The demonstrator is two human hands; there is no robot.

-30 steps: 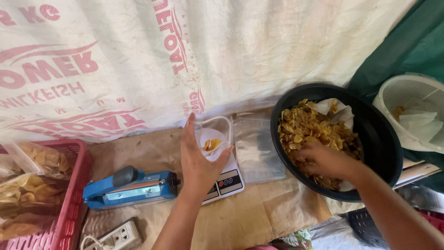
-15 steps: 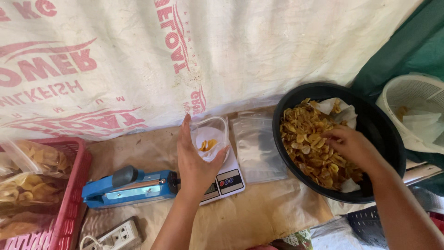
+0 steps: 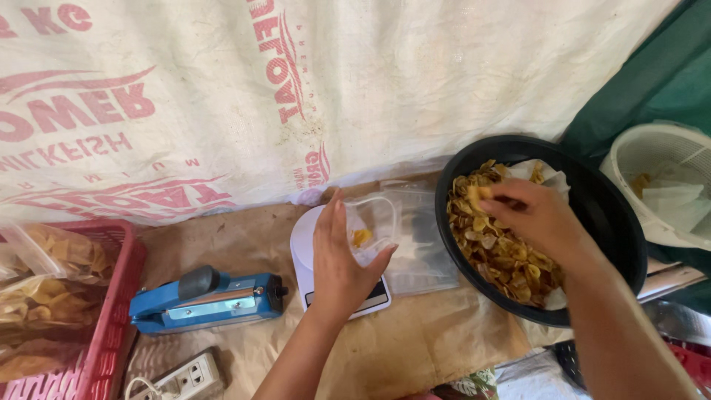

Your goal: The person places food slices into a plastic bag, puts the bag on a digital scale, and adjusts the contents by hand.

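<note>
My left hand (image 3: 338, 261) grips a small clear plastic bag (image 3: 372, 226) with a few yellow chips in it, held upright over a white kitchen scale (image 3: 305, 248). My right hand (image 3: 535, 216) is lifted above a big black bowl (image 3: 607, 215) full of fried yellow chips (image 3: 498, 255), with a few chips pinched in its fingers. The hand is a short way to the right of the bag's mouth.
A blue heat sealer (image 3: 207, 300) lies left of the scale on brown paper. A red basket (image 3: 104, 326) of filled chip bags stands at the far left. A white power strip (image 3: 185, 374) is near the front. A white colander (image 3: 663, 181) sits far right. Empty clear bags (image 3: 422, 252) lie beside the bowl.
My right hand has come up out of the chips in the bowl and moved left toward the bag, carrying chips. My left hand has kept the bag over the scale.
</note>
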